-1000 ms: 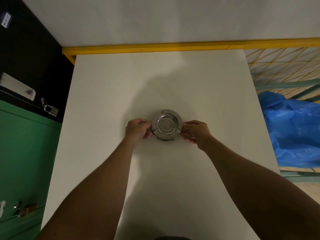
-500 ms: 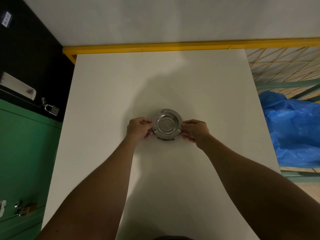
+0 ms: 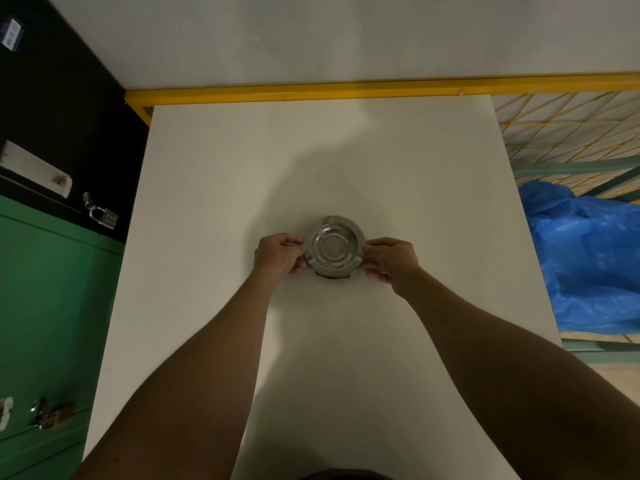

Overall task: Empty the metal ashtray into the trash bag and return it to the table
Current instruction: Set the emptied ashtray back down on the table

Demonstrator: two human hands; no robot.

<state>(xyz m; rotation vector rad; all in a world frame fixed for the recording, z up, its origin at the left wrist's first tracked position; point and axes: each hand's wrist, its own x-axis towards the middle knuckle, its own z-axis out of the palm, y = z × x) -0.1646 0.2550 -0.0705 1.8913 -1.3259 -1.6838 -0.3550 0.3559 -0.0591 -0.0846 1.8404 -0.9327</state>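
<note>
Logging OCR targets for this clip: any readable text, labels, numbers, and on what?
No text can be read.
Small label on the dark wall, top left: print too small and blurred.
Padlock by the green cabinet: face marks too small.
Metal ashtray, white table, blue trash bag: no text visible.

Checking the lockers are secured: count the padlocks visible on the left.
2. A silver metal padlock hangs at the black locker's edge; a brass padlock hangs on the green locker lower down. Others may lie out of frame.
</note>
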